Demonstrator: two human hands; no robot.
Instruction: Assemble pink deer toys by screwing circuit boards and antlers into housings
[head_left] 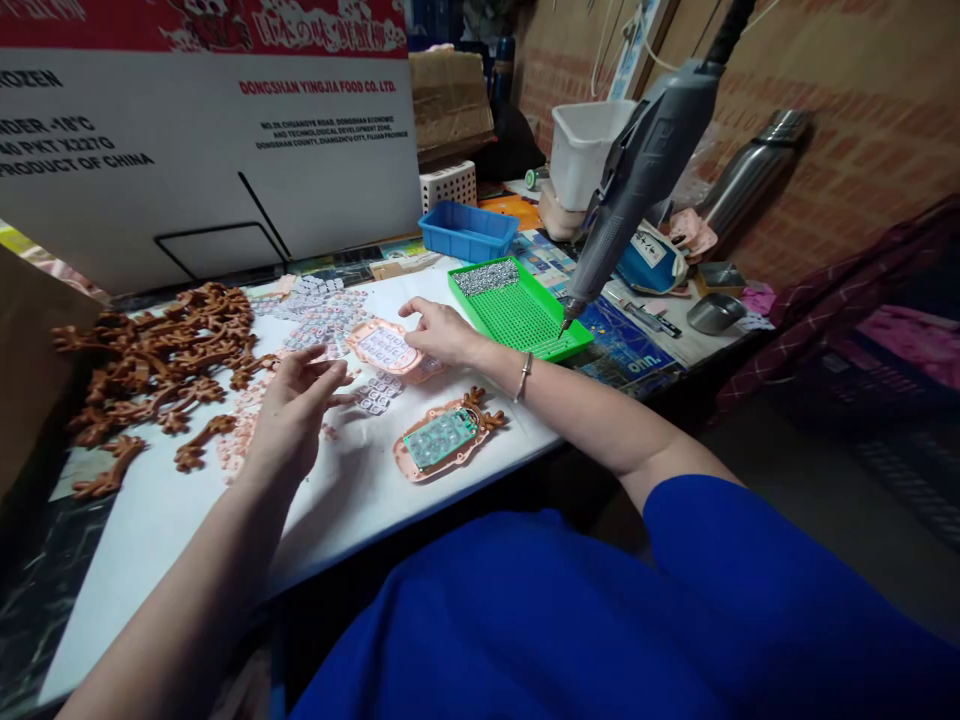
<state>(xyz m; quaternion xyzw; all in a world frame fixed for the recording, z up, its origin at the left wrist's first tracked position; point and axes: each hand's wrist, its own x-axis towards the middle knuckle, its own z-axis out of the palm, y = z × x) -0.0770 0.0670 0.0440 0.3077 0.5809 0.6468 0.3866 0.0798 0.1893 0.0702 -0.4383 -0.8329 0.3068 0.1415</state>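
Observation:
My right hand (444, 332) is over the right end of a pink plastic shell (361, 340), thumb and index finger apart; its underside and any contact are partly hidden. Set into this shell is a pale sheet of square buttons (386, 346). To the left, my left hand (296, 405) hovers with fingers spread and nothing visible in them, above small pink pieces (244, 425). More pale button pieces (379, 393) lie between the hands. Nearer me rests a second pink shell (409, 470) with a green circuit board (442, 440) and a brown antler-shaped part (491, 420) at its end.
Brown antler-shaped parts (172, 350) are heaped at left. A green tray (510, 310) holds small metal screws (487, 277). Above it hangs a grey electric screwdriver (637, 170). A blue bin (469, 232), a large white carton (210, 150) and a steel flask (757, 165) stand behind.

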